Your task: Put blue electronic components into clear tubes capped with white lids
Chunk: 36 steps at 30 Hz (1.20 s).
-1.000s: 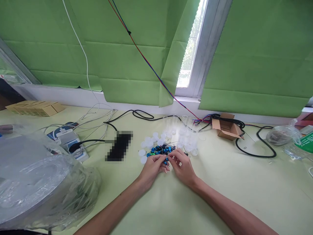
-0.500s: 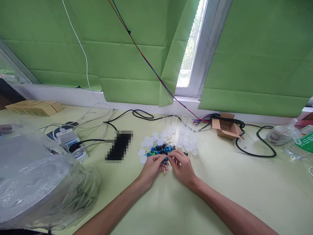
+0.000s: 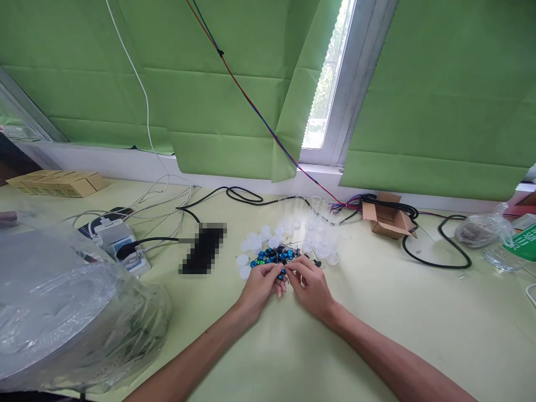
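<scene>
My left hand [image 3: 260, 283] is closed in a pinch near the middle of the table, holding a small shiny blue piece [image 3: 283, 271]. Thumb and fingertips of my right hand [image 3: 310, 283] meet at the same piece from the right, pinched together. Fingers partly cover it, so its exact kind is unclear. Just beyond both hands lies a pile of shiny blue, green and dark small parts [image 3: 272, 255] with thin wires. White round caps [image 3: 242, 261] lie around the pile's left side. Clear plastic tubes [image 3: 316, 206] stand behind it, several of them among more caps.
A plastic-wrapped bulky object [image 3: 84, 318] fills the left front. Behind it are a power strip [image 3: 125, 245] and white cables. A pixelated black object [image 3: 204, 248] lies left of the caps. Rightward are an open cardboard box [image 3: 387, 223], black cable [image 3: 438, 265] and a bottle [image 3: 508, 254].
Both hands stay together at the small blue piece, with only slight finger movement. The whole view has shifted very slightly.
</scene>
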Motion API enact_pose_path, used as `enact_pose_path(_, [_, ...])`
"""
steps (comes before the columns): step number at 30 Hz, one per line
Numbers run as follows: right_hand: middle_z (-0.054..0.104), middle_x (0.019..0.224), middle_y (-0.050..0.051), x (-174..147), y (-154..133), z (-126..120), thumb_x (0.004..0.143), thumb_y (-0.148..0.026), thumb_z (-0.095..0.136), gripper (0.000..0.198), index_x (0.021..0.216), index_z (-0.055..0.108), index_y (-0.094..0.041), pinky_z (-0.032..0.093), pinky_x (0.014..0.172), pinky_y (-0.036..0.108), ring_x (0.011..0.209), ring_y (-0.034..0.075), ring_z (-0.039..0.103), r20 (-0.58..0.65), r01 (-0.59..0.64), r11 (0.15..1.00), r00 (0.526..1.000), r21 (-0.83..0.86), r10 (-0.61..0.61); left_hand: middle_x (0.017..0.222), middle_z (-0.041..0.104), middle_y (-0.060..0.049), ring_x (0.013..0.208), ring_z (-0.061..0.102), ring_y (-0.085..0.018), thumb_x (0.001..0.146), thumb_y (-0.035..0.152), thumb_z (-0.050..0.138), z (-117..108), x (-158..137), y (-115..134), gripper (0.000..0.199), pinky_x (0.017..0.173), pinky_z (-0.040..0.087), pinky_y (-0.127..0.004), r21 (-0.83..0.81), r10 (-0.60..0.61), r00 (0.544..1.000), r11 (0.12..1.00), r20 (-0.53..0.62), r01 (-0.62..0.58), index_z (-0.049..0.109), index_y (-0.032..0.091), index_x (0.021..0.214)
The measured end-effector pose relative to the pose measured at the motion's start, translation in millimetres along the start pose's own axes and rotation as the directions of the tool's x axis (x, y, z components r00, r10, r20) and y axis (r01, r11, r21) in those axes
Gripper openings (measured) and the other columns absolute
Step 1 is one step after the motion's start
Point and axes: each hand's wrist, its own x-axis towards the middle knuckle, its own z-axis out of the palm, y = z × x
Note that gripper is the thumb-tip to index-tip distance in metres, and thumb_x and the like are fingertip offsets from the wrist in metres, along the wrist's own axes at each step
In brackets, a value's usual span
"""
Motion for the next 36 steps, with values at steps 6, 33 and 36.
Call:
enact_pose_path(6, [0.061, 0.088, 0.006, -1.7, 2.2, 0.6, 0.095, -0.019, 0.049, 0.018, 0.096, 0.067, -0.021, 0.045, 0.054, 0.026, 0.065, 0.014, 0.055, 0.016, 0.023, 1.000, 1.000, -0.001, -0.023, 0.057, 0.057, 0.000, 0.046, 0.048, -0.008, 0.079, 0.046, 0.066, 1.8, -0.6, 0.7, 0.035, 0.045, 0.037, -0.021, 0.075, 0.039, 0.999, 0.996, -0.007, -0.039, 0.066, 0.014, 0.068])
enact_pose_path(33, [0.060, 0.086, 0.004, 0.8, -0.5, -2.9, 0.096, -0.019, 0.049, 0.016, 0.094, 0.065, -0.019, 0.045, 0.060, 0.025, 0.067, 0.013, 0.054, -0.147, -0.051, 0.997, 0.988, -0.062, 0.041, 0.058, 0.055, 0.002, 0.044, 0.043, -0.008, 0.078, 0.048, 0.065, -1.5, -2.6, 15.9, 0.034, 0.042, 0.029, -0.021, 0.112, 0.078, 0.994, 0.991, -0.082, -0.068, 0.063, 0.015, 0.071])
enact_pose_path(36, [0.059, 0.088, 0.004, 5.9, 1.7, -8.9, 0.096, -0.019, 0.049, 0.015, 0.094, 0.064, -0.018, 0.043, 0.059, 0.025, 0.061, 0.011, 0.051, -0.129, -0.102, 0.986, 0.988, -0.135, 0.084, 0.057, 0.054, 0.003, 0.045, 0.042, -0.008, 0.078, 0.047, 0.065, -6.5, -1.3, 22.5, 0.033, 0.044, 0.031, -0.021, 0.118, 0.104, 0.989, 0.989, -0.107, -0.092, 0.062, 0.015, 0.068])
